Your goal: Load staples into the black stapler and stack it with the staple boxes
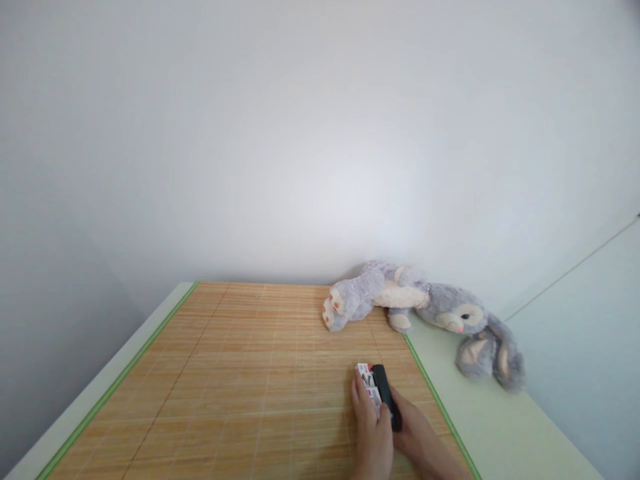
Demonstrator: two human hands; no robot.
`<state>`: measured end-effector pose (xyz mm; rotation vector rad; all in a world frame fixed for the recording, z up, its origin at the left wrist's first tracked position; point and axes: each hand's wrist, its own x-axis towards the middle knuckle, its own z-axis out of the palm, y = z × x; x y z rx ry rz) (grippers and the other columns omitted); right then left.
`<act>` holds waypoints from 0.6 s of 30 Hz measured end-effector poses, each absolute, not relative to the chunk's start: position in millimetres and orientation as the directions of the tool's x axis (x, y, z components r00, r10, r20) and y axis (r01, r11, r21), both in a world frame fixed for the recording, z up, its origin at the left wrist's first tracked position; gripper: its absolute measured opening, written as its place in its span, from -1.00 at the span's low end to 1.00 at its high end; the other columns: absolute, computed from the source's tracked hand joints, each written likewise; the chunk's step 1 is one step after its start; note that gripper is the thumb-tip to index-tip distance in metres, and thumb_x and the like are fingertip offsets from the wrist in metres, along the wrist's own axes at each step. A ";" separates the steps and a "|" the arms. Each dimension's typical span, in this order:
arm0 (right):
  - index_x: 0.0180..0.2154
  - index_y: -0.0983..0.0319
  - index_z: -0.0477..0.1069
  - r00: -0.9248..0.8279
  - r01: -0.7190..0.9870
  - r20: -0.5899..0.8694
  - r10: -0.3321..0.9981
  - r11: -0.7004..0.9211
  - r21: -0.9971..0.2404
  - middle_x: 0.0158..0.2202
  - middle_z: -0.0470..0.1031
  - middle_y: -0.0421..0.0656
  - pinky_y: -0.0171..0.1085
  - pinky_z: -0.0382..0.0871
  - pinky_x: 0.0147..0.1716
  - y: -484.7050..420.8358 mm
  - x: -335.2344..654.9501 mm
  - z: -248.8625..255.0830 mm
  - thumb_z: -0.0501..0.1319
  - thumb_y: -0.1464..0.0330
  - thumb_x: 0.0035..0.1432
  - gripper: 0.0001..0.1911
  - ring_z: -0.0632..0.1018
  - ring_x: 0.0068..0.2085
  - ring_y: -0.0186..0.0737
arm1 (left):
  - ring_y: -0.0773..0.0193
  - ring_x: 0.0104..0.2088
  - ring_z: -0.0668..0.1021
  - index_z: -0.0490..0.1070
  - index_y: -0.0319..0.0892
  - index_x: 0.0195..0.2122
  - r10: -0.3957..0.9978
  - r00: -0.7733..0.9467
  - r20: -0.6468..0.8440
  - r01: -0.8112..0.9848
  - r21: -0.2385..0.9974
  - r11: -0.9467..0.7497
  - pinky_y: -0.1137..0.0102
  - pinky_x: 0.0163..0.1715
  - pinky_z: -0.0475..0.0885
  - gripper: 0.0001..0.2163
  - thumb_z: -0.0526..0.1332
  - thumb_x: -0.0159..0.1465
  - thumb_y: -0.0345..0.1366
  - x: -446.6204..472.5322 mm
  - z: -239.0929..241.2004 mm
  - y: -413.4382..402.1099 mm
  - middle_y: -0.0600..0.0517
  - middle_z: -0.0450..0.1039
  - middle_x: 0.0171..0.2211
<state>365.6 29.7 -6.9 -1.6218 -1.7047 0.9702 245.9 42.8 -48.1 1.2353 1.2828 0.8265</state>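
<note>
Near the front right of the bamboo mat (260, 373), my two hands are close together. My left hand (373, 433) is closed round a small white printed box (367, 379) with red and pink markings, its fingers along the left side. Right beside the box is a long black object that looks like a stapler (384, 387). My right hand (417, 433) grips it from the right, and part of that hand is hidden behind it. My left thumb lies close to the stapler, though I cannot tell if it touches.
A grey plush rabbit (400, 295) lies on its side at the back right, across the mat's green edge (435, 393) and the pale table (510, 427). Behind the table stands a white wall (280, 147).
</note>
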 end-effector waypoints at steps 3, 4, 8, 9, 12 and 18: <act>0.31 0.16 0.34 -0.062 0.570 -0.089 0.994 -0.038 -0.821 0.10 0.60 -0.02 -0.05 0.47 0.01 30.8 386.5 6.8 0.30 0.38 -0.09 -0.15 0.62 0.01 0.15 | 0.22 0.51 -0.18 -0.43 -0.17 0.51 0.957 0.192 -0.216 0.127 0.973 0.194 0.31 0.47 -0.05 -0.18 0.02 0.29 -0.39 267.7 -44.9 47.2 -0.08 -0.43 0.55; 0.29 0.15 0.36 -0.058 0.569 -0.096 0.994 -0.046 -0.821 0.08 0.62 -0.03 -0.06 0.48 -0.02 30.8 388.5 10.4 0.30 0.38 -0.10 -0.16 0.63 -0.02 0.14 | 0.22 0.51 -0.15 -0.40 -0.18 0.51 0.958 0.200 -0.207 0.119 0.975 0.186 0.33 0.46 -0.02 -0.20 0.01 0.31 -0.37 267.6 -45.5 48.7 -0.08 -0.40 0.55; 0.28 0.16 0.37 -0.053 0.569 -0.121 0.991 -0.069 -0.820 0.01 0.64 -0.06 -0.08 0.48 -0.04 30.5 388.1 15.6 0.36 0.37 -0.13 -0.15 0.63 -0.06 0.13 | 0.24 0.49 0.05 -0.31 -0.12 0.52 0.965 0.224 -0.139 0.117 0.987 0.115 0.31 0.44 0.08 -0.28 -0.02 0.38 -0.30 233.4 -49.6 55.9 -0.08 -0.14 0.53; 0.28 0.18 0.37 -0.058 0.561 -0.127 0.990 -0.073 -0.825 0.01 0.64 -0.06 -0.07 0.48 -0.03 30.5 388.5 15.1 0.37 0.37 -0.13 -0.14 0.63 -0.05 0.13 | 0.22 0.49 0.06 -0.30 -0.11 0.52 0.971 0.217 -0.098 0.138 0.988 0.069 0.27 0.45 0.06 -0.27 0.00 0.37 -0.30 219.3 -49.3 57.8 -0.07 -0.11 0.52; 0.31 0.21 0.34 -0.088 0.496 -0.139 0.986 -0.078 -0.865 0.04 0.63 -0.04 -0.06 0.47 0.02 31.6 392.8 12.7 0.39 0.36 -0.14 -0.10 0.61 -0.01 0.14 | 0.10 0.50 0.01 -0.16 -0.12 0.51 0.961 0.264 0.087 0.321 0.931 -0.173 0.11 0.49 -0.07 -0.22 0.12 0.29 -0.30 179.6 -43.0 63.7 -0.03 -0.11 0.52; 0.27 0.19 0.40 -0.068 0.470 -0.180 0.981 -0.128 -0.873 -0.01 0.65 -0.07 -0.05 0.49 -0.02 34.9 394.3 17.6 0.41 0.30 -0.16 -0.12 0.62 -0.04 0.13 | -0.06 0.42 0.20 0.14 -0.02 0.44 0.861 0.494 0.119 0.407 0.843 -0.351 0.00 0.48 -0.03 -0.16 0.36 0.10 -0.21 158.9 -26.6 74.2 0.01 0.18 0.43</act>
